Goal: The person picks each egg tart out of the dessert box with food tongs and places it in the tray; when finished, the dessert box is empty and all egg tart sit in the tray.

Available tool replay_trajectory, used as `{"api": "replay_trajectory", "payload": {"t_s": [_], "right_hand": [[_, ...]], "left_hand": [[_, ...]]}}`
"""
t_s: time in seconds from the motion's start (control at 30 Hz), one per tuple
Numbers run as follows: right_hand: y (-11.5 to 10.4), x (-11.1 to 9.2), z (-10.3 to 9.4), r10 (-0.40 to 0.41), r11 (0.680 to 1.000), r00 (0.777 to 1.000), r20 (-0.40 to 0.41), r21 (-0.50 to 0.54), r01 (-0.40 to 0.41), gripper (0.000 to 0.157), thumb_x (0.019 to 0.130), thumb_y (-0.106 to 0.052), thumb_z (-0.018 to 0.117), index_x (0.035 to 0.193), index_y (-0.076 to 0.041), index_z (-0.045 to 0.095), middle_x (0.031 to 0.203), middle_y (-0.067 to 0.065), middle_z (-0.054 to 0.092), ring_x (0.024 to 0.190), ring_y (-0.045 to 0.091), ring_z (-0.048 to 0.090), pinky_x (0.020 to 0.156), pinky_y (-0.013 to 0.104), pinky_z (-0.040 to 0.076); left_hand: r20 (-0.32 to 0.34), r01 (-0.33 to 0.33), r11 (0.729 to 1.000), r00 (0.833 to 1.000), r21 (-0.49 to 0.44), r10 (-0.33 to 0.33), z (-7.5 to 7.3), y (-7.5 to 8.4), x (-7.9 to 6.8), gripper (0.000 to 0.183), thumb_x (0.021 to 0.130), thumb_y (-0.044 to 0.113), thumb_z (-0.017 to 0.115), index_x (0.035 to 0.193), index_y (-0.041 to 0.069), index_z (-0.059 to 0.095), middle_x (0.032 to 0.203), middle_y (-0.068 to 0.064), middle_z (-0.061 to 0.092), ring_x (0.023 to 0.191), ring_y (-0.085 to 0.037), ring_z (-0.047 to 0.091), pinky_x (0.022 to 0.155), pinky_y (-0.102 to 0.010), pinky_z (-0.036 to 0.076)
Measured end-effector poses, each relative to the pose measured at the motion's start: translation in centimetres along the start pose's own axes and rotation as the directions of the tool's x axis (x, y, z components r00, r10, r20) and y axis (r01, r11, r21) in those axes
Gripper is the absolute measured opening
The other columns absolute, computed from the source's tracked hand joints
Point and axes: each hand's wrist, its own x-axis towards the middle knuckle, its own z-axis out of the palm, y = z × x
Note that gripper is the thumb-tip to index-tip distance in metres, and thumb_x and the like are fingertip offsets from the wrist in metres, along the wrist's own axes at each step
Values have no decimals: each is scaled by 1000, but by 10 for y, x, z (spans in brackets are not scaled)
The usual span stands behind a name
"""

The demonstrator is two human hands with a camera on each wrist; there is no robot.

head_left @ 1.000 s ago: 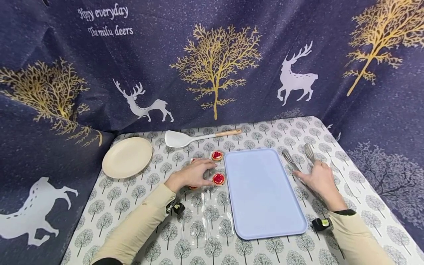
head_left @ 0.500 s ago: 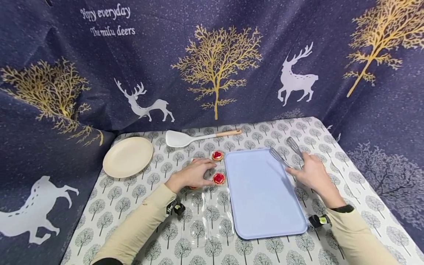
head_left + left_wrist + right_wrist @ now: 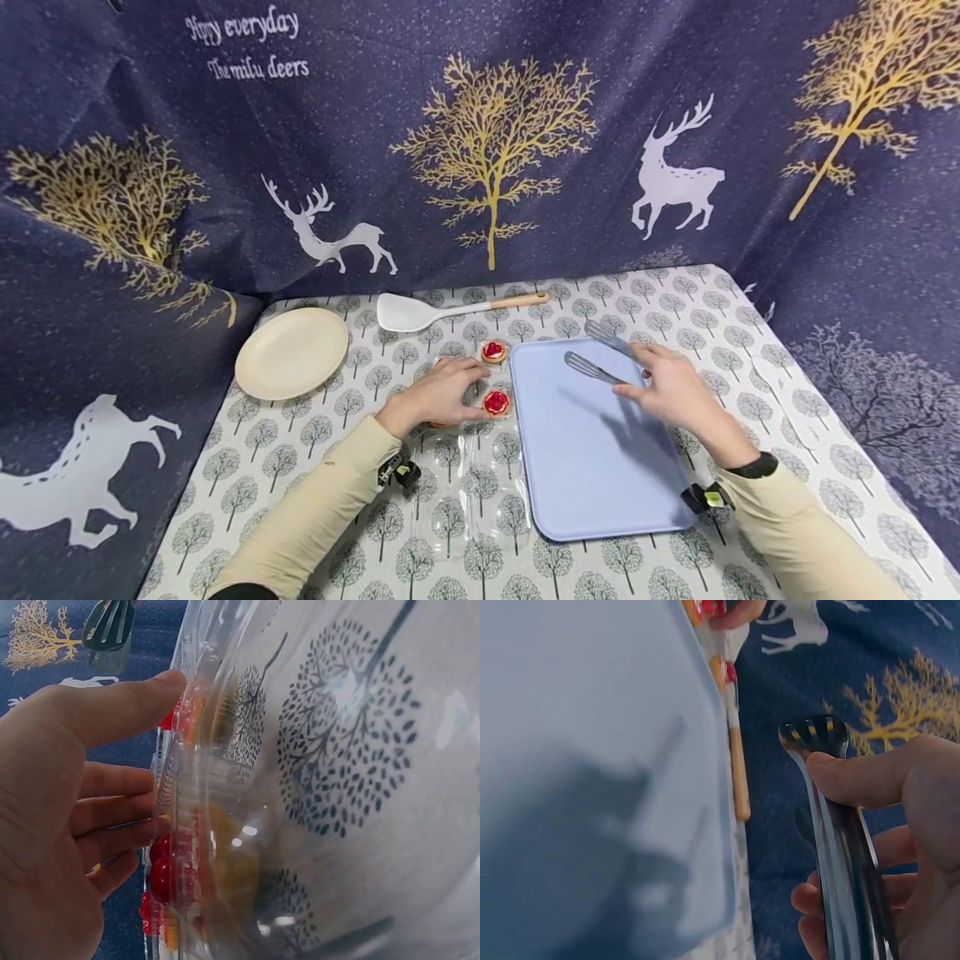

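My left hand (image 3: 444, 392) rests with spread, nearly straight fingers on a clear plastic container (image 3: 225, 780). Inside it are small fruit tarts (image 3: 496, 403) with red tops, some hidden under that hand. In the left wrist view, thumb and fingertips touch the plastic edge. My right hand (image 3: 671, 387) grips metal tongs (image 3: 588, 367) with slotted ends, thumb on one arm and fingers round the other. The tong ends stand apart over the upper part of a light blue tray (image 3: 600, 467), pointing left toward the tarts, with nothing between them.
A white spatula (image 3: 405, 314) with a wooden handle lies at the back of the table. Far left sits a cream plate (image 3: 291, 354). The container's clear plastic stretches toward the front, left of the tray. A dark blue curtain (image 3: 420, 225) hangs behind the table.
My right hand has lifted the tongs from the table right of the tray and brought them left over the tray. The left hand has stayed in place on the container.
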Motion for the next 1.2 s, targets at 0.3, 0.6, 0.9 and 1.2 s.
{"api": "replay_trajectory", "payload": {"t_s": [0.3,0.6,0.9,1.2], "right_hand": [[-19,11,10,-161,987,987,16,-21,161,68,83,-32,76,137,2,52,134,28,54,110,47,59,94,62,49],[-43,19,19,-253,967,966,54,-18,254,62,85,-34,74,135,-2,56,127,21,62,104,35,64,90,53,55],[-59,25,27,-307,948,948,88,-65,313,54,84,-36,74,129,-8,62,119,13,67,94,31,68,81,51,57],[-69,30,35,-300,948,940,164,-58,313,53,84,-35,74,129,-8,63,119,13,67,84,25,66,73,44,58]], "left_hand": [[-2,-4,1000,1000,30,4,0,1,0,81,81,59,67,141,9,49,149,-7,45,141,-29,36,122,-50,19],[-10,10,1000,1000,27,-10,0,1,0,82,81,60,67,142,9,48,150,-8,44,141,-30,36,121,-51,20],[-11,2,1000,1000,22,-2,-1,2,0,84,81,60,67,141,6,48,149,-11,44,140,-30,38,121,-49,22],[0,20,1000,1000,14,-20,-1,3,-2,83,81,60,67,143,8,47,152,-11,41,142,-32,35,121,-50,22]]}}
